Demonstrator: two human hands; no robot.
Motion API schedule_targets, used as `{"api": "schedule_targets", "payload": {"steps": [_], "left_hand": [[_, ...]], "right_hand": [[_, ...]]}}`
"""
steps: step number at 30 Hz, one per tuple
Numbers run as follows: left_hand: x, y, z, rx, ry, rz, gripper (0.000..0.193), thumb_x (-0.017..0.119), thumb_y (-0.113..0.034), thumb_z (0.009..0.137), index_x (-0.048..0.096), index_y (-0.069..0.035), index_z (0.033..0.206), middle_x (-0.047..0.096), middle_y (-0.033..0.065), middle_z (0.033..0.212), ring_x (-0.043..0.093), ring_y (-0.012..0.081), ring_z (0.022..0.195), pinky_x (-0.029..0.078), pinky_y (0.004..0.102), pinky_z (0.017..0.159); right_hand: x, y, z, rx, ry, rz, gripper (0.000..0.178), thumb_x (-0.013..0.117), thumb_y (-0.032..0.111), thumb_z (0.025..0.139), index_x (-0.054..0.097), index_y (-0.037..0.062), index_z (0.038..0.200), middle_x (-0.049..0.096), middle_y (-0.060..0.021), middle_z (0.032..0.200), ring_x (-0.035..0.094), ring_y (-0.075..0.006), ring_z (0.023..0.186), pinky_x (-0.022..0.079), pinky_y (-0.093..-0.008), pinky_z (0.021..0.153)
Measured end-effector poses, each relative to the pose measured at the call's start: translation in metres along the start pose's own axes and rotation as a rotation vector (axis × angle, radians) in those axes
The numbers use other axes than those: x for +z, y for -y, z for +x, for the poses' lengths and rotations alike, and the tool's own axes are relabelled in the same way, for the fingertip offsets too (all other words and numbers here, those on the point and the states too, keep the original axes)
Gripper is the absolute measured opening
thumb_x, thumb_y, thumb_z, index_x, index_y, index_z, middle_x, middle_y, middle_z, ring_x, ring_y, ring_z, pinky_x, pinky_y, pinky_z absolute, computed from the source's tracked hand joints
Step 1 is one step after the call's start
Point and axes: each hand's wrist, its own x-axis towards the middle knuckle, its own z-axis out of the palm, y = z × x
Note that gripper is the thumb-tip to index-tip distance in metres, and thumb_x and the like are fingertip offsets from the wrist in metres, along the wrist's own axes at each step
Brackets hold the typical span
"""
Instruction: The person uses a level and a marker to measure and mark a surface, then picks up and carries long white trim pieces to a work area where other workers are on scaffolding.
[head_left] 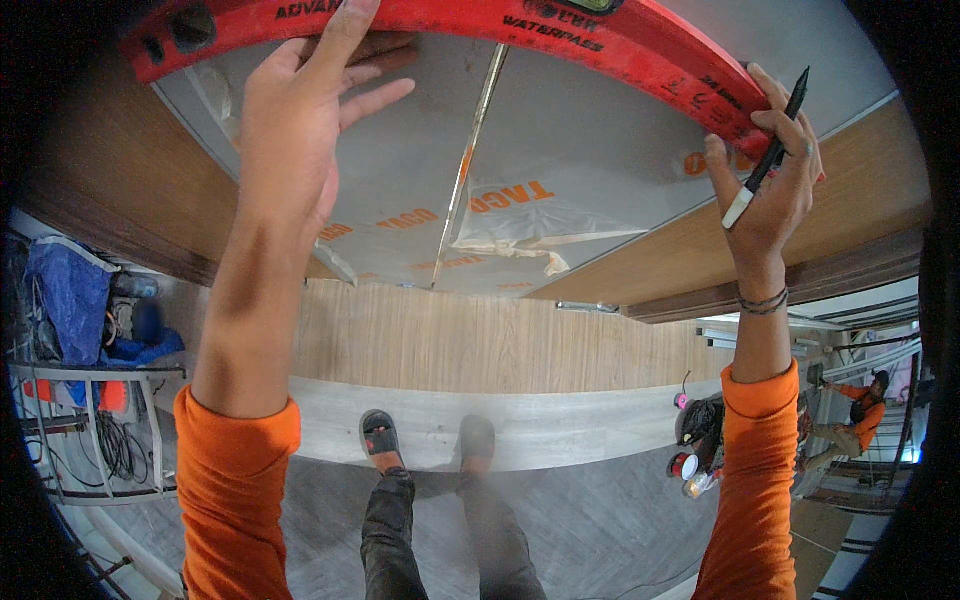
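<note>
A long red spirit level (440, 22) lies across the upper part of grey panels (400, 140), bent by the lens. Near its left end, my left hand (300, 120) has the thumb over the front face, with other fingers stretched out along the lower edge. My right hand (780, 170) grips the level's right end. Tucked between that hand's fingers is a slim black marker (785, 130) with a white end, pointing up. A shiny strip (468, 160) runs down the seam between the panels. Wrinkled clear film (540, 243) hangs loose from the lower right panel.
Wood-grain boards (110, 170) flank the panels. Below is a wooden ledge (500, 340), then a pale step under my sandalled feet (380, 435). At left stands a metal rack (100, 430) with cables. Spools and a dark bag (700, 425) sit at right; farther off is another person (862, 410).
</note>
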Motion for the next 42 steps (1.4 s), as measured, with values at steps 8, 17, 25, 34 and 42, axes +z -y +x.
{"api": "schedule_targets", "payload": {"steps": [8, 17, 25, 34, 42], "left_hand": [[0.001, 0.004, 0.001, 0.012, -0.015, -0.01, 0.05, 0.07, -0.037, 0.094, 0.058, 0.005, 0.118, 0.06, 0.0113, 0.112, 0.059, 0.0249, 0.105, 0.061, 0.0448, 0.089], [0.0, 0.002, 0.001, -0.036, 0.008, -0.022, 0.047, 0.069, -0.037, 0.095, 0.06, 0.004, 0.116, 0.063, 0.0133, 0.115, 0.062, 0.0248, 0.104, 0.061, 0.0452, 0.09], [-0.008, 0.009, 0.006, 0.0, -0.011, -0.029, 0.035, 0.071, -0.032, 0.094, 0.063, 0.0, 0.105, 0.061, 0.0098, 0.108, 0.059, 0.0225, 0.1, 0.062, 0.0465, 0.089], [-0.007, 0.009, 0.005, 0.004, 0.022, -0.045, 0.034, 0.07, -0.029, 0.095, 0.063, 0.002, 0.108, 0.061, 0.0094, 0.109, 0.059, 0.0215, 0.1, 0.062, 0.0455, 0.088], [-0.003, 0.008, 0.002, -0.018, 0.029, -0.045, 0.036, 0.069, -0.029, 0.096, 0.063, 0.002, 0.113, 0.063, 0.0114, 0.113, 0.061, 0.0226, 0.103, 0.062, 0.0449, 0.088]], "right_hand": [[-0.004, 0.006, 0.001, 0.022, 0.002, -0.144, 0.045, 0.081, 0.015, 0.069, 0.058, 0.0127, 0.107, 0.069, -0.0042, 0.127, 0.061, -0.0275, 0.116, 0.04, -0.0406, 0.101], [-0.004, 0.01, -0.001, 0.007, 0.064, -0.177, 0.049, 0.083, 0.015, 0.075, 0.055, 0.012, 0.115, 0.066, -0.0067, 0.133, 0.057, -0.0308, 0.123, 0.037, -0.0434, 0.106], [-0.008, 0.008, -0.001, 0.023, 0.071, -0.199, 0.051, 0.084, 0.014, 0.075, 0.055, 0.0123, 0.116, 0.066, -0.0048, 0.132, 0.059, -0.029, 0.119, 0.04, -0.0416, 0.103], [-0.008, 0.004, -0.004, -0.01, 0.08, -0.239, 0.052, 0.084, 0.014, 0.075, 0.054, 0.0118, 0.117, 0.067, -0.005, 0.131, 0.061, -0.0263, 0.116, 0.043, -0.0399, 0.1], [-0.004, -0.003, -0.004, -0.047, 0.05, -0.139, 0.05, 0.083, 0.014, 0.074, 0.054, 0.013, 0.115, 0.067, -0.0062, 0.131, 0.064, -0.0228, 0.109, 0.046, -0.0354, 0.096]]}}
